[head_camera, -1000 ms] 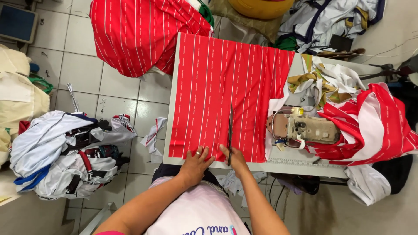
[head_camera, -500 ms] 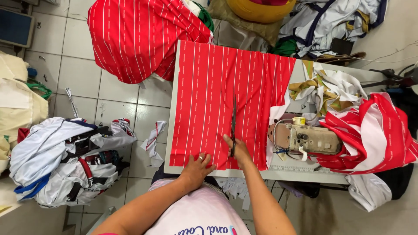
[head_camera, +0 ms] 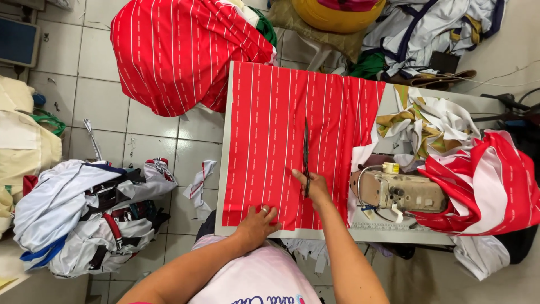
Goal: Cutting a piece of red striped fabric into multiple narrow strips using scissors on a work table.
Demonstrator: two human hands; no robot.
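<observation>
Centrally in the frame, a red fabric panel with thin white stripes [head_camera: 270, 141] lies flat on the sewing table [head_camera: 222, 186], its stripes running from the lower edge of the picture toward the upper edge. The right hand [head_camera: 314, 188] sits on the cloth just right of centre, its fingers curled through the handles of a pair of dark scissors [head_camera: 306, 152]. The scissors' long axis follows the stripes: handles at the hand, blades pointing straight up the frame, away from the person, with the tip roughly at mid-panel. The blades look almost together, though how far they are parted cannot be told at this size.

The left hand [head_camera: 256, 224] lies lower and to the left, near the panel's bottom edge, palm down and fingers spread, pressing the cloth against the table; a ring shows on one finger. It is well apart from the blades, so only the right hand is at the scissors.

Just right of the right hand stands a beige sewing machine [head_camera: 402, 194], with a heap of red and white cloth [head_camera: 484, 186] beyond it.
</observation>
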